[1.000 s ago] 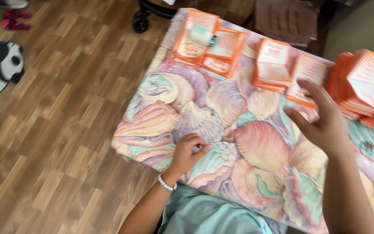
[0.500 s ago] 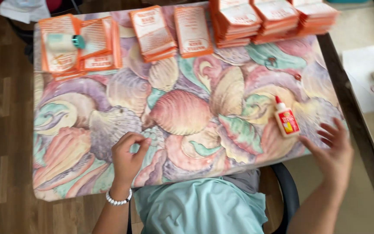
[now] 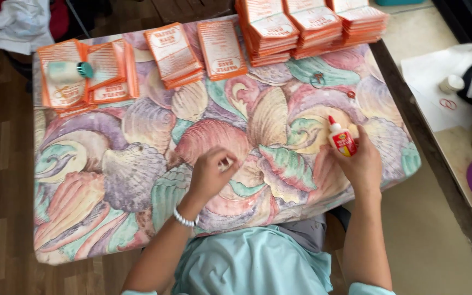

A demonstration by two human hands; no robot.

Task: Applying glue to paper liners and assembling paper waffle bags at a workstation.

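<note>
While bent over the shell-patterned tabletop (image 3: 110, 180), right hand (image 3: 363, 164) fingers wrapped around a small glue bottle (image 3: 342, 139); left hand (image 3: 210, 175) fingers curled on something small, unidentifiable.

Light teal top, white beaded bracelet (image 3: 184, 219) at left wrist
</note>
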